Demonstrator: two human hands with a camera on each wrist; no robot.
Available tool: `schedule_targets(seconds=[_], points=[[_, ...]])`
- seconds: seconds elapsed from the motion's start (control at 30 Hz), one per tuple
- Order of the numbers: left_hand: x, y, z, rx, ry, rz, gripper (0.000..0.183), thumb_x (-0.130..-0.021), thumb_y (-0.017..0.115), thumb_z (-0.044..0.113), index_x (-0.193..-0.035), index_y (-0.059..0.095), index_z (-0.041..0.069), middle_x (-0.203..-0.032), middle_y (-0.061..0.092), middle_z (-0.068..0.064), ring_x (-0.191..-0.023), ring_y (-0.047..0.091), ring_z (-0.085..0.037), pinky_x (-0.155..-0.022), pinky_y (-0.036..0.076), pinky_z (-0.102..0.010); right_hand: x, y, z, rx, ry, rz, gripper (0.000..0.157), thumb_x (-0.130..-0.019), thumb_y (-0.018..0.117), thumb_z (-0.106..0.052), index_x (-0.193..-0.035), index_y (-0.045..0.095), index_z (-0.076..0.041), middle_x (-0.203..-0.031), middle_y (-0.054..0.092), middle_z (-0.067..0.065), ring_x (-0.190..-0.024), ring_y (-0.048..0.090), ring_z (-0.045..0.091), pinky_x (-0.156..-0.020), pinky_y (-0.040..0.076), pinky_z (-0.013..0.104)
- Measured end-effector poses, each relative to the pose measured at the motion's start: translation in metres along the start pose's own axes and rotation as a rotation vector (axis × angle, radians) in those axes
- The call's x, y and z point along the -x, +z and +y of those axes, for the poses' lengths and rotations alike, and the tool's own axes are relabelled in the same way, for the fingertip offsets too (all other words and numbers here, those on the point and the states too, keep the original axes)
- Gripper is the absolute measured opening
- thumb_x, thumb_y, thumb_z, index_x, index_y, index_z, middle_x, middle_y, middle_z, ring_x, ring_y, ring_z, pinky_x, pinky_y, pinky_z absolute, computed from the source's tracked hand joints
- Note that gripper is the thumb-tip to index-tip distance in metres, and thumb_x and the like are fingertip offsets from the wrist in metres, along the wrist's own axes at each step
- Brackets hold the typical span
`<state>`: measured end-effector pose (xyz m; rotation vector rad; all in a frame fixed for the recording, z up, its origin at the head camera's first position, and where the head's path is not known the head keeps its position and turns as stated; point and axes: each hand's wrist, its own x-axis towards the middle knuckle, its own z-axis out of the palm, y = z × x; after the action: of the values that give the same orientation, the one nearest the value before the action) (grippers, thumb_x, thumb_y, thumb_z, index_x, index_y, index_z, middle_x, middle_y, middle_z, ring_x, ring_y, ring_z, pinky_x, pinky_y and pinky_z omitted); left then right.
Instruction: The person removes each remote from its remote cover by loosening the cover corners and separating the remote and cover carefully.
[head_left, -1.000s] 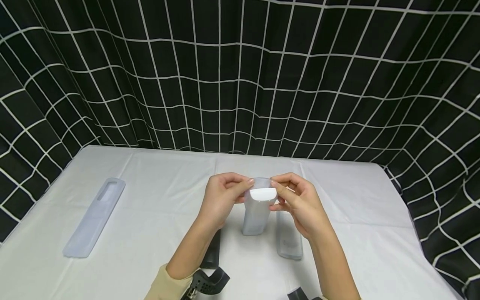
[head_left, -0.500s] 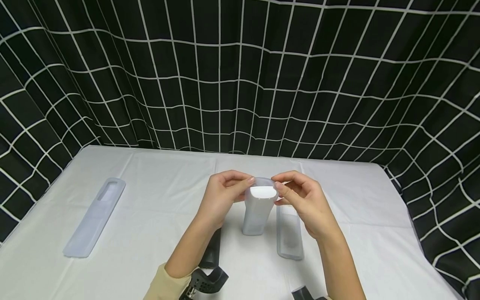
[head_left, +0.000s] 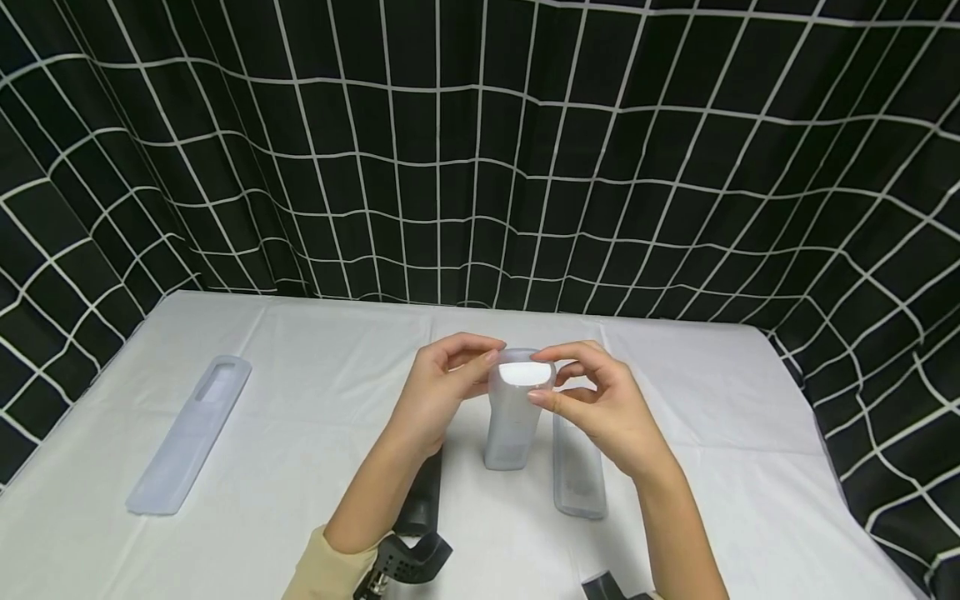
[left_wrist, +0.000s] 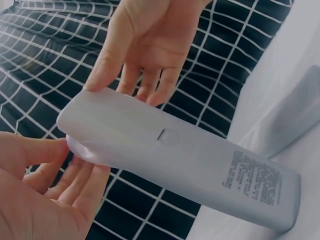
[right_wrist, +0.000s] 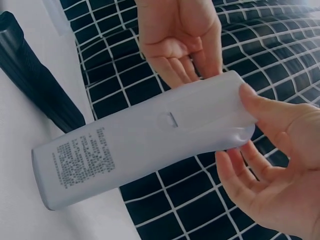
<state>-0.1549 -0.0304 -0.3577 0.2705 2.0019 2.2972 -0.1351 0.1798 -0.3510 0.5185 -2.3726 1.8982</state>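
A white remote control (head_left: 525, 374) stands upright on the table inside a translucent sleeve (head_left: 510, 442), its wider end on top. My left hand (head_left: 437, 390) pinches the sleeve's upper left edge. From the other side my right hand (head_left: 611, 408) grips the top, with the thumb on the near face and the index finger on the rim. Printed small text and a battery-cover notch show on the remote's back (left_wrist: 175, 150) in the left wrist view. At the upper end the sleeve's lip (right_wrist: 242, 136) bulges slightly beyond the remote, near my right fingers.
An unfilled translucent sleeve (head_left: 187, 442) with a cut-out window lies at the left on the white tablecloth (head_left: 315, 367). Another translucent-sleeved item (head_left: 580, 475) lies just right of the remote. A black remote (head_left: 422, 500) is partly hidden under my left forearm. A black gridded curtain (head_left: 480, 167) surrounds the table.
My right thumb has moved down from the rim onto the remote's near face, with the index finger over the top edge. My left fingers have shifted slightly left along the rim.
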Motion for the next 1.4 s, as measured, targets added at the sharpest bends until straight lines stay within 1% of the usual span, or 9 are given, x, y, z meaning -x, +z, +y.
schedule_targets(seconds=[0.17,0.33,0.47,0.6,0.7,0.93,1.1,1.23,1.4], points=[[0.000,0.000,-0.001,-0.003,-0.005,-0.017,0.026,-0.105,0.063,0.007,-0.126,0.069,-0.006,-0.124,0.072,-0.019,-0.109,0.073,-0.024,-0.101,0.059,-0.045,-0.001,0.002,0.001,0.011,0.016,-0.012,0.037,-0.088,0.080,0.006,-0.123,0.068,0.003,-0.122,0.063,0.006,-0.103,0.069,0.015,-0.087,0.062,0.028],[0.000,0.000,-0.001,0.006,-0.019,-0.060,0.029,-0.106,0.061,0.010,-0.131,0.067,-0.004,-0.129,0.070,-0.019,-0.114,0.070,-0.024,-0.106,0.056,-0.048,-0.001,0.001,0.000,0.034,0.050,-0.007,0.034,-0.090,0.080,0.002,-0.121,0.068,0.001,-0.124,0.065,0.003,-0.099,0.075,0.017,-0.085,0.061,0.030],[-0.001,0.000,-0.002,0.005,-0.023,-0.085,0.034,-0.107,0.060,0.010,-0.140,0.062,0.000,-0.131,0.069,-0.020,-0.117,0.069,-0.025,-0.106,0.056,-0.050,-0.001,0.002,-0.001,0.039,0.028,0.033,0.030,-0.090,0.080,0.003,-0.118,0.069,0.001,-0.123,0.065,0.007,-0.095,0.075,0.017,-0.080,0.061,0.029],[-0.002,0.000,-0.002,0.014,-0.033,-0.107,0.045,-0.107,0.060,0.010,-0.152,0.053,0.007,-0.133,0.067,-0.022,-0.121,0.068,-0.029,-0.106,0.056,-0.052,-0.001,0.003,-0.002,0.016,0.019,0.081,0.031,-0.090,0.079,0.006,-0.118,0.067,0.004,-0.121,0.064,0.005,-0.093,0.074,0.017,-0.079,0.064,0.030],[-0.002,-0.002,-0.004,0.015,-0.037,-0.138,0.048,-0.107,0.060,0.010,-0.154,0.051,0.007,-0.136,0.066,-0.022,-0.124,0.067,-0.029,-0.106,0.056,-0.052,-0.002,0.003,-0.003,-0.017,0.029,0.110,0.032,-0.092,0.076,0.007,-0.121,0.063,0.007,-0.122,0.061,0.006,-0.094,0.074,0.019,-0.081,0.065,0.032],[-0.004,-0.006,-0.008,-0.024,-0.029,-0.216,0.047,-0.103,0.063,0.008,-0.150,0.056,0.005,-0.140,0.063,-0.021,-0.120,0.067,-0.028,-0.105,0.055,-0.046,-0.003,0.003,-0.004,-0.066,0.066,0.162,0.034,-0.097,0.070,0.007,-0.127,0.054,0.012,-0.124,0.055,0.006,-0.094,0.075,0.012,-0.079,0.066,0.033],[-0.005,-0.007,-0.009,-0.087,-0.016,-0.229,0.050,-0.100,0.067,0.007,-0.149,0.057,0.006,-0.141,0.063,-0.020,-0.117,0.070,-0.030,-0.098,0.055,-0.040,-0.004,0.003,-0.004,-0.146,0.078,0.221,0.029,-0.097,0.066,0.012,-0.124,0.054,0.007,-0.118,0.052,0.012,-0.089,0.075,0.010,-0.078,0.066,0.035],[-0.005,-0.007,-0.010,-0.114,-0.010,-0.235,0.051,-0.099,0.069,0.006,-0.148,0.058,0.006,-0.141,0.063,-0.020,-0.116,0.071,-0.031,-0.092,0.055,-0.036,-0.005,0.003,-0.004,-0.196,0.080,0.265,0.026,-0.098,0.064,0.012,-0.120,0.055,0.003,-0.116,0.052,0.011,-0.088,0.076,0.011,-0.076,0.066,0.037],[-0.005,-0.008,-0.010,-0.150,-0.003,-0.241,0.053,-0.097,0.073,0.006,-0.148,0.059,0.007,-0.141,0.064,-0.019,-0.113,0.072,-0.028,-0.085,0.055,-0.032,-0.006,0.005,-0.004,-0.243,0.100,0.317,0.023,-0.099,0.064,0.010,-0.118,0.053,0.003,-0.117,0.052,0.012,-0.087,0.075,0.012,-0.074,0.067,0.037]])
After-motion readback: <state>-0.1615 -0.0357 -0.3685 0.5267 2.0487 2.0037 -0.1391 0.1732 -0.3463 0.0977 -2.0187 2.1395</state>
